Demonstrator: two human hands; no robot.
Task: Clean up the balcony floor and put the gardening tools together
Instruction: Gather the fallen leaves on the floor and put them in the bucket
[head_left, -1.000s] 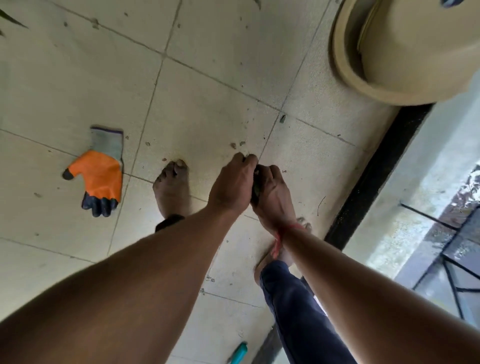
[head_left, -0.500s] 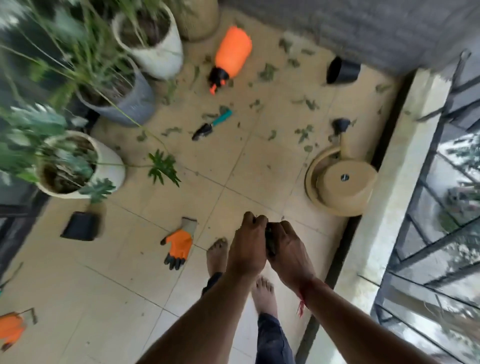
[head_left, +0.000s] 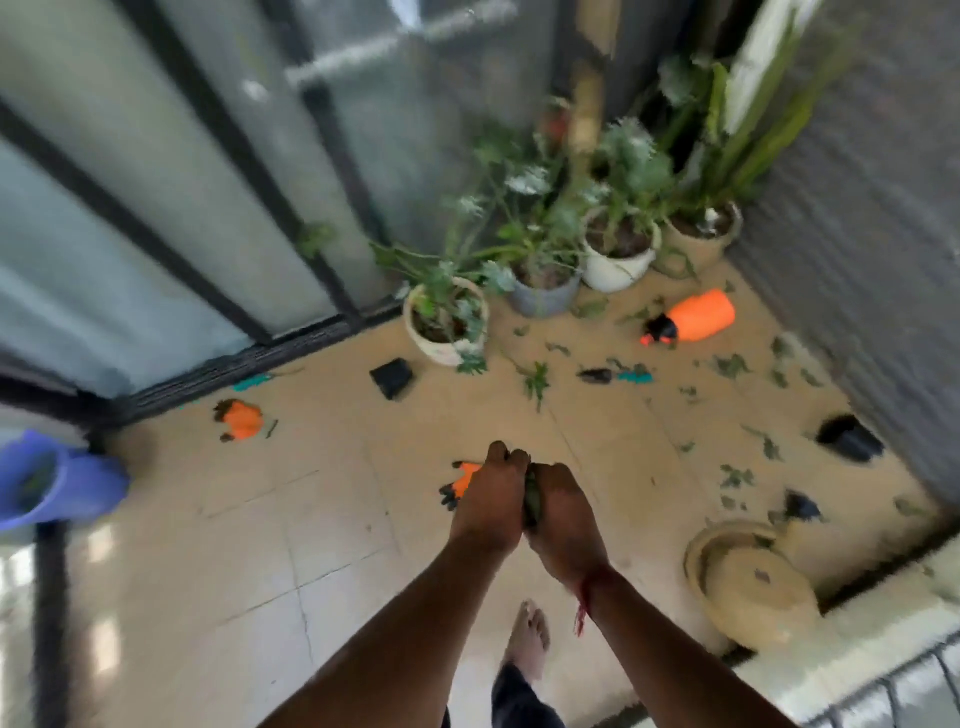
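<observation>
My left hand (head_left: 491, 501) and my right hand (head_left: 563, 519) are pressed together in front of me, both curled round a small dark green clump of leaf debris (head_left: 532, 501) that shows only between them. An orange glove (head_left: 462, 483) lies on the floor just behind my left hand. A second orange glove (head_left: 240, 420) lies near the door track. An orange spray bottle (head_left: 693, 318) lies on its side at the back right. A teal-handled trowel (head_left: 621, 375) lies among scattered leaves (head_left: 735, 475).
Potted plants (head_left: 447, 322) stand along the back by the glass door. Small black pots (head_left: 392, 376) (head_left: 849, 439) lie on the tiles. A beige overturned pot (head_left: 750, 582) sits by the right ledge. A blue bucket (head_left: 49, 488) is at far left. My bare foot (head_left: 527, 636) is below.
The view has swung up and to the left, from the floor at my feet to the whole balcony. My hands stay clasped together on the debris.
</observation>
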